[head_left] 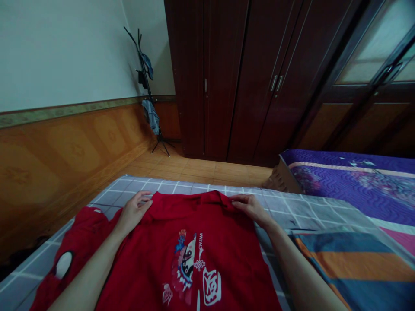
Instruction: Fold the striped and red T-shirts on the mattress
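While I lean over the grey checked cover (308, 211), its pale lines run away from me to the far edge, beyond which I see a tan tiled floor (201, 169). A dark red-brown wardrobe (223, 82) with metal handles stands across the room, and in the corner to its left is a black coat rack (147, 82) with blue cloth (151, 115) hanging low on it. The wall (61, 52) is pale above and orange-brown panelling (74, 147) below. Over to the right lies a purple flowered bedspread (343, 177).

The red shirt (233, 250) is spread in front of me between my two forearms, its printed front up, with "CHINA" and a colourful mask design (186, 261) on it. My left hand (133, 212) is at its far left corner, thumb against the edge and fingers curled just beside it; I cannot tell if they grip the cloth. My right hand (251, 208) is at the far right, thumb and fingertips together on the fabric beside the collar. Another red garment (82, 235), with a white oval patch, lies bunched left of my left forearm, and a blue and orange striped cloth (359, 263) lies flat to the right of my right forearm.
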Demonstrator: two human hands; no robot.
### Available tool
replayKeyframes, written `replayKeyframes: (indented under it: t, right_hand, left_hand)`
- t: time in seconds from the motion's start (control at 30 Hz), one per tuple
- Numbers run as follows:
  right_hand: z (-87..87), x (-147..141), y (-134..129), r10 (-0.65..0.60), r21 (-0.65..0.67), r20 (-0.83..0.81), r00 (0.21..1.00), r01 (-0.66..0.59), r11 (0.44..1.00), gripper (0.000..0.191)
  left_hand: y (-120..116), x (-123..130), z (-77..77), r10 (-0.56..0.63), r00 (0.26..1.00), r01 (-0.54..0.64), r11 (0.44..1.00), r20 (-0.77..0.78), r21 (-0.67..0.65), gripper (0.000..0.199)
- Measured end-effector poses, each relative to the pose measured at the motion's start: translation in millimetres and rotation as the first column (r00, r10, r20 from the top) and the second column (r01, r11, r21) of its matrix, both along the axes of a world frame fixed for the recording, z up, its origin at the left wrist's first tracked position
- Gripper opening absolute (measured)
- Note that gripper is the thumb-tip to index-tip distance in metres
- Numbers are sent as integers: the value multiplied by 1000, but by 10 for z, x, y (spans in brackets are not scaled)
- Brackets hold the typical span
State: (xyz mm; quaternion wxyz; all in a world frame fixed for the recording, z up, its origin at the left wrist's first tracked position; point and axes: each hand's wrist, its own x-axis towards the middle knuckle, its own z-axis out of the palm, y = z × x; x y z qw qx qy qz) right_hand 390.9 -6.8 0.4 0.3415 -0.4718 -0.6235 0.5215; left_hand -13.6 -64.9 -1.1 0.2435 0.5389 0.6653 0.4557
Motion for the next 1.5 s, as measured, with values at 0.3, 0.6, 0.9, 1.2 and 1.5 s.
replayKeyframes:
  t: [0.3,0.6,0.9,1.2,1.5]
  right_hand:
    - [65,41,11,157,253,365,918,-260,932,30]
    - [-24,-50,59,18,364,575,818,-275,890,15]
    - [46,-55,40,48,303,697,715,-354,885,23]
    - [36,-102,16,-19,323,747,665,-337,885,19]
    - [-128,227,263,-496,288,89,864,455,843,28]
  left_hand:
    - [-100,138,175,-252,850,215,968,-463,-131,22]
    - [-148,114,140,-268,791,116,948,-550,-296,23]
    - [-132,-29,115,-320,843,153,914,-433,-377,26]
    - [-141,36,191,-227,905,130,953,-361,-274,13]
    - [-48,-103,237,130,979,-131,991,-158,6,21]
